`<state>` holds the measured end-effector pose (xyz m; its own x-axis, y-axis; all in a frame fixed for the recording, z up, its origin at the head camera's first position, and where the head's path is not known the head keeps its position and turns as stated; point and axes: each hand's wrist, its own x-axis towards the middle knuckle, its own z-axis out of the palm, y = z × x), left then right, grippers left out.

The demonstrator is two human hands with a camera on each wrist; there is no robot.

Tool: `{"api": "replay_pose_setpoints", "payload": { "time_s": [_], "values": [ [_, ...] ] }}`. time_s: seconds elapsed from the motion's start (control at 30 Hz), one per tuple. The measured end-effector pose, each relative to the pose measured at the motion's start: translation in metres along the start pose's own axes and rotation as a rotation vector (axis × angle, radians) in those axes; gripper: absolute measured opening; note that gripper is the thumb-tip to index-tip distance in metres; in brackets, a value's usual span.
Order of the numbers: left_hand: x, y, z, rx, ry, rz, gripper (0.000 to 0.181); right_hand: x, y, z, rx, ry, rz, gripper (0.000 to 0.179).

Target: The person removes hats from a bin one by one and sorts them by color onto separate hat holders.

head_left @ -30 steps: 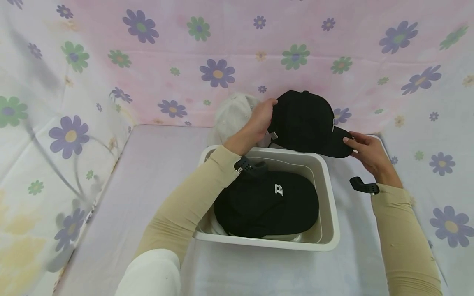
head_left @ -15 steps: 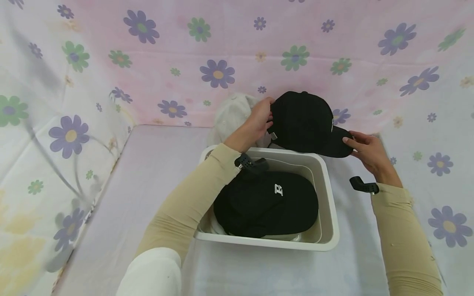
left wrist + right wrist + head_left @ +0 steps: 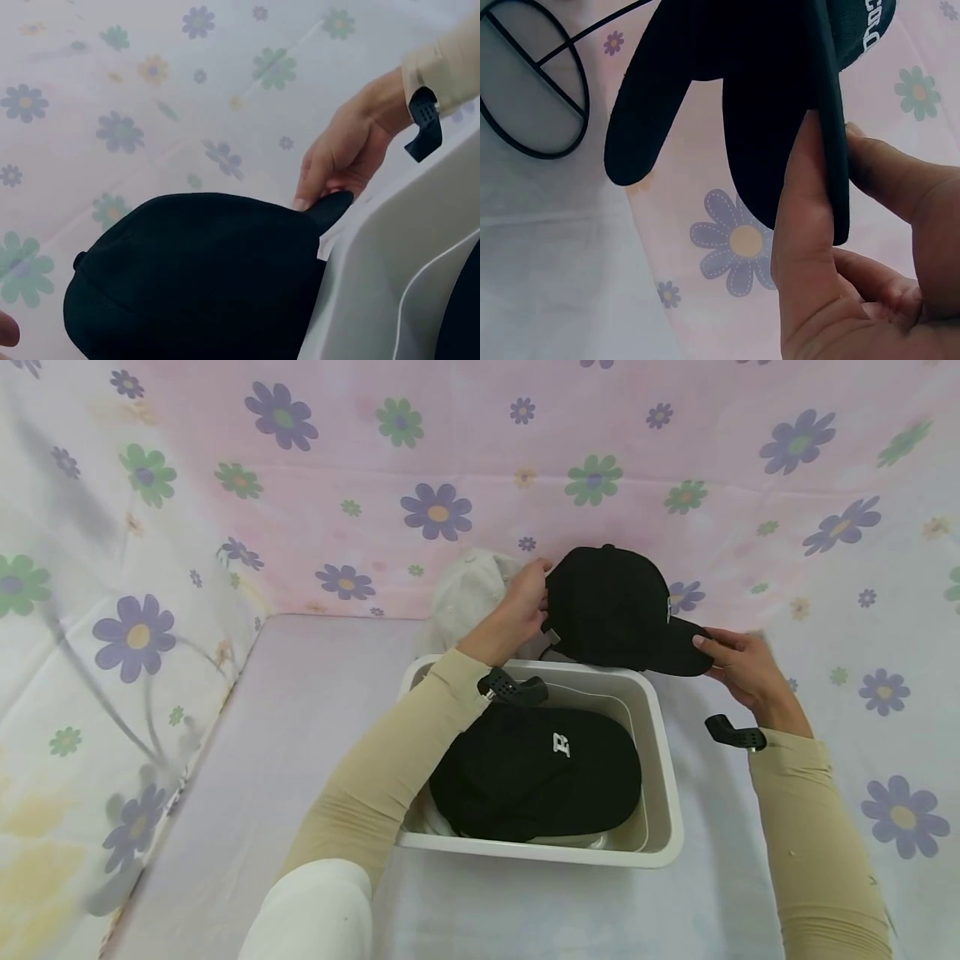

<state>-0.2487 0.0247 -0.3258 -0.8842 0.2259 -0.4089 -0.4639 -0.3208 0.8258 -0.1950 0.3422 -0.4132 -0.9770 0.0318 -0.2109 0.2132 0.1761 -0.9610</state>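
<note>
A black cap [image 3: 607, 606] with a white logo is held up just beyond the bin's back rim in the head view. My right hand [image 3: 746, 672] pinches its brim [image 3: 832, 180] between thumb and fingers. At the cap's back edge is my left hand [image 3: 517, 610], fingers loosely bent; in the left wrist view only a fingertip [image 3: 7, 330] shows, apart from the crown. A white cap [image 3: 468, 589] stands behind the left hand, partly hidden by it. Another black cap [image 3: 547, 785] with a white letter lies in the pale bin [image 3: 663, 793].
A black wire stand with an oval base [image 3: 585, 90] shows in the right wrist view, on the white cloth [image 3: 547, 285]. Flower-printed cloth walls [image 3: 345, 443] rise behind and at both sides. Something pale lies under the cap in the bin.
My left hand has loosened at the cap's back edge, its fingers coming slightly away. My right hand stays on the brim. The head view has shifted slightly.
</note>
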Motion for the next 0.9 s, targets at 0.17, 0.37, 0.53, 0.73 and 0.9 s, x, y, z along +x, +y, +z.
{"api": "replay_pose_setpoints", "payload": {
  "time_s": [0.17, 0.37, 0.53, 0.73, 0.9],
  "values": [
    [0.001, -0.001, 0.0, -0.035, 0.061, 0.03, 0.051, 0.0, -0.003, 0.001, 0.023, -0.001, 0.009, 0.077],
    [0.007, -0.003, 0.001, -0.082, 0.152, 0.044, 0.017, 0.003, -0.004, 0.001, 0.017, -0.002, 0.016, 0.078],
    [0.011, -0.007, 0.001, -0.1, 0.203, 0.037, 0.021, 0.006, -0.002, 0.001, 0.01, -0.013, 0.015, 0.076],
    [0.007, -0.009, -0.001, -0.061, 0.185, 0.0, 0.008, 0.008, -0.001, 0.0, 0.062, -0.024, 0.013, 0.078],
    [0.002, -0.014, -0.002, -0.062, 0.16, 0.019, 0.012, 0.01, -0.001, 0.001, 0.03, 0.006, 0.01, 0.078]
  ]
}}
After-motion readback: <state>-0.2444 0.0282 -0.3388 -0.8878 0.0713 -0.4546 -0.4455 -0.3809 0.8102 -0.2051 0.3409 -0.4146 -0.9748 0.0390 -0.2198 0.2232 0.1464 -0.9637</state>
